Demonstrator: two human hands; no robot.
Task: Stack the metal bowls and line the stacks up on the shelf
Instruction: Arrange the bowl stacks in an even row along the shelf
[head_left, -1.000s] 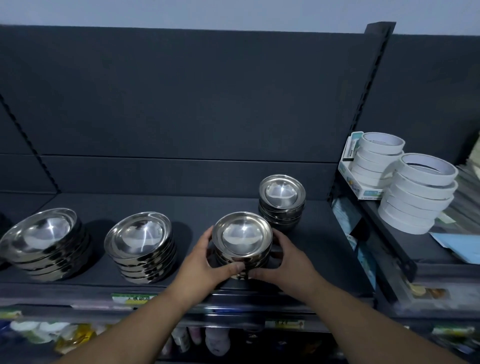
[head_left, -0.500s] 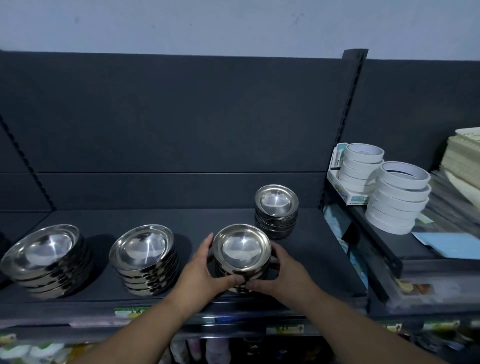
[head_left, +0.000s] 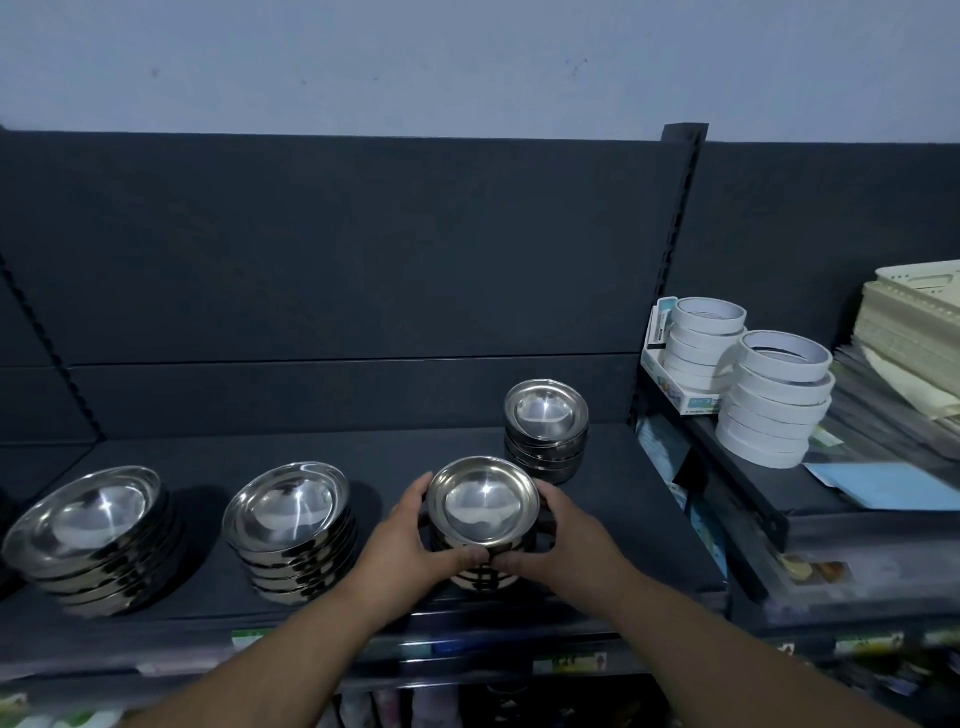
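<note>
Two leaning bowl stacks sit at the left of the shelf. Next, the left hand and right hand wrap around a small stack near the front edge, thumbs meeting in front. A careless push could slide the nested bowls askew or tip them off the lip. Another small pile stands behind it to the right. Farther right, a white box holds tape rolls.
</note>
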